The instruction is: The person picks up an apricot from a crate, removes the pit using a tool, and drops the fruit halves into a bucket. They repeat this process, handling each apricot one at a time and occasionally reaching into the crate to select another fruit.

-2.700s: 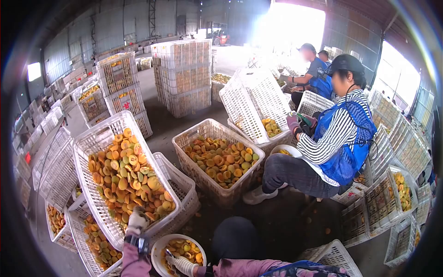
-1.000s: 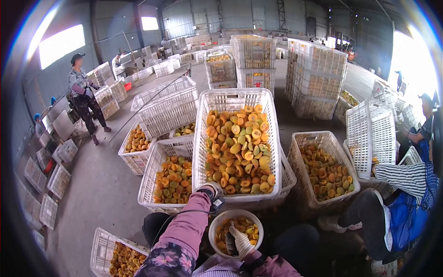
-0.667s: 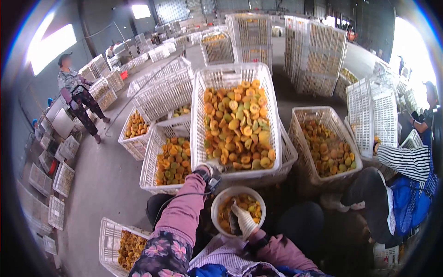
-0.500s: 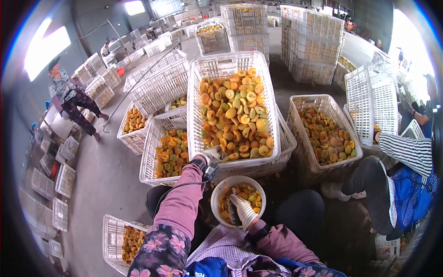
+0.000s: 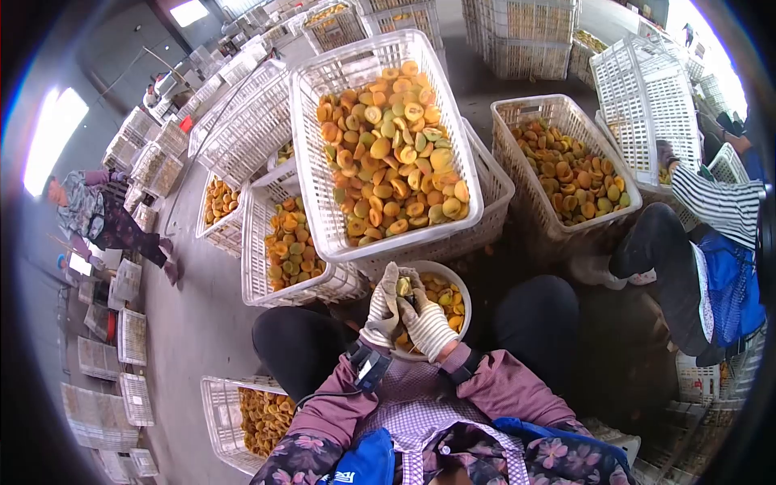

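From the head camera, the person is sitting low among crates, dark-trousered knees (image 5: 299, 356) spread to either side of a white bowl (image 5: 467, 301) that is resting between them. Both hands are wearing striped knit gloves and are meeting just above the bowl's near-left rim. The left hand (image 5: 380, 311) and the right hand (image 5: 426, 322) are pressing together around one greenish-yellow fruit piece (image 5: 403, 286). Each grip is clamped on it, fingers pointing away from the body. Whether a blade is lying between the fingers I cannot tell.

The bowl is already holding a layer of orange and yellow halves. Just beyond it a tilted crate (image 5: 304, 153), propped on another, is showing a heap of cut fruit sloping toward the hands. A lower crate (image 5: 252, 242) of fruit is sitting to its left, and a further crate (image 5: 508, 141) to its right. A co-worker in a striped sleeve (image 5: 723, 206) is crouching at the right edge.

In my judgement the step in hand is working this single fruit between both hands over the bowl. A next move would be calling for the two grips to be easing apart directly above the bowl, so that anything released is dropping inside the rim and not onto the floor.
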`<state>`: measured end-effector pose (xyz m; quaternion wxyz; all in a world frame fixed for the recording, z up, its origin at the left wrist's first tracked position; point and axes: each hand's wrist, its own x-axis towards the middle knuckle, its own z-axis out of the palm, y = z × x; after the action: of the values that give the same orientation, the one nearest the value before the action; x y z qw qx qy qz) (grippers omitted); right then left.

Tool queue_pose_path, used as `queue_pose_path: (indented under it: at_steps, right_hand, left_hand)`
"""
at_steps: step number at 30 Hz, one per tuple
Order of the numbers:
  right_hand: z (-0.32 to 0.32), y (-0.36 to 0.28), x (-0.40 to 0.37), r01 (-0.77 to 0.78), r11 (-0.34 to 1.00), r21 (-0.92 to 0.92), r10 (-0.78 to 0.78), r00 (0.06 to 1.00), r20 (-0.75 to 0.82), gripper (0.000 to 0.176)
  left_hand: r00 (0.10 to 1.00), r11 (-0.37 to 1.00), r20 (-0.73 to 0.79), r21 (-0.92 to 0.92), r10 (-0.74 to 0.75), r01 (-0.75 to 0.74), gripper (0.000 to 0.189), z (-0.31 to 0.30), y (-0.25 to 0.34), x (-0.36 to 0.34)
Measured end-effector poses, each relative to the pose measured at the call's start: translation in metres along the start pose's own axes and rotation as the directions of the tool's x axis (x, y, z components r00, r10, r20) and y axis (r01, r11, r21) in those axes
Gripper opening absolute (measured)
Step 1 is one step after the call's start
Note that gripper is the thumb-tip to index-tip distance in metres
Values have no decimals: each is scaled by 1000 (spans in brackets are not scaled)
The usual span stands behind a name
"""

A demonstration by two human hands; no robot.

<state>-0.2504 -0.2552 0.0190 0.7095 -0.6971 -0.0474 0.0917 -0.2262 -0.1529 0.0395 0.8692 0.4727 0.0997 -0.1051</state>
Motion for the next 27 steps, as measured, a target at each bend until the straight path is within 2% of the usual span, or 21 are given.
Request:
queue_pose_path:
  at_steps: [1,2,3,4,5,6,7,8,10,17,19,20,21,22,23,24,26,27]
  right_hand:
    - [-1,5,0,-16,999,-38,17,999,34,44]
    - [-2,6,0,-26,997,-77,31,997,67,46]
    - [-4,-3,-1,37,994,-103,-30,997,65,48]
    - [-4,-2,-2,35,994,-102,-28,997,69,48]
    - [-4,-2,-2,-11,993,-120,17,999,49,43]
    - [-4,-5,-2,-56,989,-137,60,998,27,38]
    - [-7,-10,-3,-97,957,-273,111,993,36,39]
    - [-7,-9,-2,-100,957,-271,113,993,36,39]
    - [-7,-6,-4,-66,915,-399,89,995,39,41]
    - [-6,-6,-6,-128,902,-413,155,987,34,43]
    - [-3,10,-9,245,845,-476,-213,970,120,39]
    - [-3,1,-11,241,847,-474,-211,971,116,39]
    - [-4,-17,-15,-125,989,-75,135,978,156,37]
    - [-5,-28,-15,-503,812,296,410,852,325,35]
    - [-9,-26,-12,-634,734,244,492,744,453,33]
    - [-10,-26,-13,-633,732,251,493,747,447,33]
    - [-8,-28,-16,-548,795,258,442,816,372,35]
    - [6,17,-14,-233,942,243,169,951,257,39]
  left_hand:
    - [998,996,-32,67,59,-57,48,3,-3,-4]
    - [998,996,-37,67,58,-55,48,-1,-11,-2]
    - [984,996,-163,-42,76,-84,47,-6,-19,2]
    - [954,981,-288,-147,80,-127,45,-14,-25,5]
    - [990,948,-69,-304,-121,95,44,4,4,-4]
    - [990,948,-72,-303,-122,95,44,6,5,-5]
    - [992,986,-118,-169,-36,16,43,7,4,-5]
    - [987,998,-151,-28,52,-57,43,10,3,-5]
    - [982,997,-174,-16,68,-72,43,14,3,-7]
    - [974,994,-219,-80,60,-79,44,11,-3,-4]
    - [970,992,-240,-106,40,-67,44,8,-3,-5]
    - [972,992,-214,-55,98,-112,46,4,-5,-5]
    - [971,987,-184,-6,154,-158,47,2,-5,-6]
    - [972,988,-183,-5,150,-153,47,1,-3,-7]
    - [979,990,-151,47,136,-130,48,4,1,-10]
    - [986,989,-118,99,118,-107,48,8,4,-12]
    - [989,988,-113,132,100,-85,49,22,11,-14]
    - [982,995,-172,77,74,-62,49,33,18,-17]
